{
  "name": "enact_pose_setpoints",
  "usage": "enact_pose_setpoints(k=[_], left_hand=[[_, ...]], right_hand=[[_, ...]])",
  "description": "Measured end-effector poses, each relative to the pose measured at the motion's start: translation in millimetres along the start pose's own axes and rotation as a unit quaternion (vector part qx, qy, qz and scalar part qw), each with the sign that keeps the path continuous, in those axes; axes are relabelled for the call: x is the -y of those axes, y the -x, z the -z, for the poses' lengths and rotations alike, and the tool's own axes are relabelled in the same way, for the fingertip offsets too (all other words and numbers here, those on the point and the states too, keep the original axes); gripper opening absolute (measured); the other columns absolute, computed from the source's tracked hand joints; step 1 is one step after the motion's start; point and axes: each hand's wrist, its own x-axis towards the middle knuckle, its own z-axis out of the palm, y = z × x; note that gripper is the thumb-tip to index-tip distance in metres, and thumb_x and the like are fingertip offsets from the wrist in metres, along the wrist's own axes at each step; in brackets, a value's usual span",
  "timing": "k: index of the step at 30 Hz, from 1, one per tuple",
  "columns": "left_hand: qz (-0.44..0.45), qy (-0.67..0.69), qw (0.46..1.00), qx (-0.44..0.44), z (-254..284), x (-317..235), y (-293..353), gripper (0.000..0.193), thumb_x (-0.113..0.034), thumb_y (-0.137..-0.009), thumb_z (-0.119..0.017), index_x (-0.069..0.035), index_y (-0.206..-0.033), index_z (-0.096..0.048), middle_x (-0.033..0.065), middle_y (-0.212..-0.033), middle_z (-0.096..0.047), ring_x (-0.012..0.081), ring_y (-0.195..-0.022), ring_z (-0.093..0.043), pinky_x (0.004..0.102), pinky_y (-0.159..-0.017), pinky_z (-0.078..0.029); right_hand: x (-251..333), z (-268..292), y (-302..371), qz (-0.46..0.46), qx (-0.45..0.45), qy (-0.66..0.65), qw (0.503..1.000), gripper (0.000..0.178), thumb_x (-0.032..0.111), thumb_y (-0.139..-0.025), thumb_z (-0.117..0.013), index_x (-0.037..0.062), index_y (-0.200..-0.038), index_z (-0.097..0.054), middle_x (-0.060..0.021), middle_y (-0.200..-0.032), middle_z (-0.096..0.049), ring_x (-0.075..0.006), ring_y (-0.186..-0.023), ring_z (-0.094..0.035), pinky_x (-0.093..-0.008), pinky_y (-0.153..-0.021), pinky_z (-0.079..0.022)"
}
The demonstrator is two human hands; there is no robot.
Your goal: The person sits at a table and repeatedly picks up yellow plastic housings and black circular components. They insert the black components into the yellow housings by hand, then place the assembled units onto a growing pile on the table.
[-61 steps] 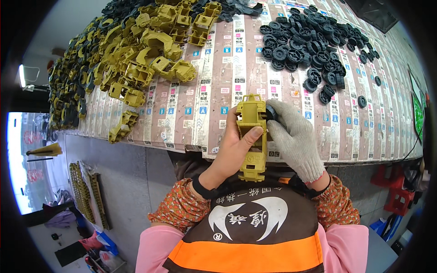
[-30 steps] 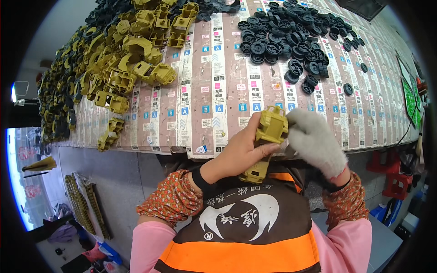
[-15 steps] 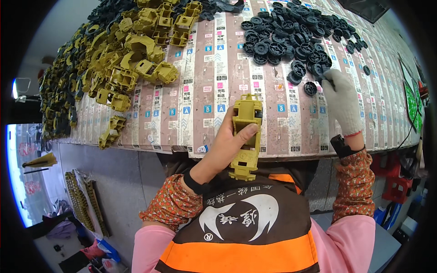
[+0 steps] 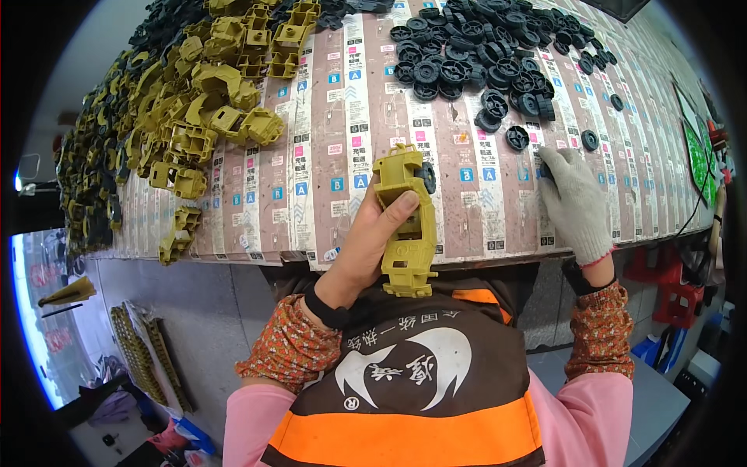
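Note:
My bare left hand [image 4: 364, 243] grips a yellow plastic toy vehicle body [image 4: 410, 255] over the table's near edge, thumb across its middle. A black wheel [image 4: 428, 177] sits at the body's far right side. To the right, my gloved right hand [image 4: 577, 204] is just above the table, its fingers closed on a dark round piece, apparently a toy wheel [image 4: 548, 173], mostly covered by the glove. Single black wheels lie beyond that hand, one at its left [image 4: 517, 138] and one at its right [image 4: 590, 140].
A heap of black wheels [image 4: 475, 54] spreads over the far middle of the patterned table [image 4: 311, 210]. Yellow vehicle bodies [image 4: 233, 93] are piled at the left, beside a mound of dark and yellow parts [image 4: 93, 171]. Red stools [image 4: 675, 300] stand below the table at the right.
My right hand has drawn back from the wheel heap toward me, with a dark wheel in its fingers. The vehicle body has tilted in my left hand, and its wheel shows more.

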Motion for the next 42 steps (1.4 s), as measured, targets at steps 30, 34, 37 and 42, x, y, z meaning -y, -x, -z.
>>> enact_pose_setpoints(k=[30, 34, 37, 42], left_hand=[[-0.249, -0.043, 0.963, -0.089, -18, 0, 5, 0.057, -0.005, -0.098, -0.076, -0.009, -0.144, -0.043, 0.0017, -0.12, -0.062, 0.0105, -0.104, -0.064, 0.0282, -0.089, -0.056], [-0.268, -0.045, 0.955, -0.115, -19, 6, 0, 0.061, -0.001, -0.097, -0.075, -0.009, -0.147, -0.041, 0.0024, -0.128, -0.059, 0.0116, -0.112, -0.062, 0.0297, -0.096, -0.053], [-0.293, -0.047, 0.949, -0.111, -21, 11, 0, 0.063, 0.002, -0.097, -0.074, -0.009, -0.149, -0.039, 0.0029, -0.131, -0.058, 0.0125, -0.114, -0.062, 0.0303, -0.099, -0.053], [-0.375, -0.106, 0.918, -0.067, -27, 13, 0, 0.066, 0.001, -0.095, -0.076, -0.006, -0.148, -0.038, 0.0075, -0.135, -0.058, 0.0161, -0.121, -0.062, 0.0325, -0.104, -0.052]], right_hand=[[141, 1, 47, -0.166, 0.212, -0.577, 0.771, 0.052, 0.005, -0.101, -0.056, -0.0049, -0.152, -0.049, -0.0146, -0.12, -0.07, -0.0158, -0.097, -0.073, -0.0295, -0.08, -0.06], [139, -26, 59, -0.066, 0.176, -0.543, 0.818, 0.058, -0.003, -0.097, -0.05, -0.0031, -0.155, -0.046, -0.0157, -0.12, -0.07, -0.0168, -0.096, -0.073, -0.0297, -0.082, -0.06], [142, -23, 53, -0.105, 0.217, -0.576, 0.781, 0.061, -0.004, -0.095, -0.049, -0.0019, -0.156, -0.045, -0.0166, -0.117, -0.07, -0.0177, -0.091, -0.074, -0.0293, -0.079, -0.061], [153, 7, 30, -0.215, 0.349, -0.588, 0.697, 0.062, -0.001, -0.094, -0.045, 0.001, -0.155, -0.046, -0.0141, -0.106, -0.072, -0.0154, -0.084, -0.074, -0.0281, -0.071, -0.061]])
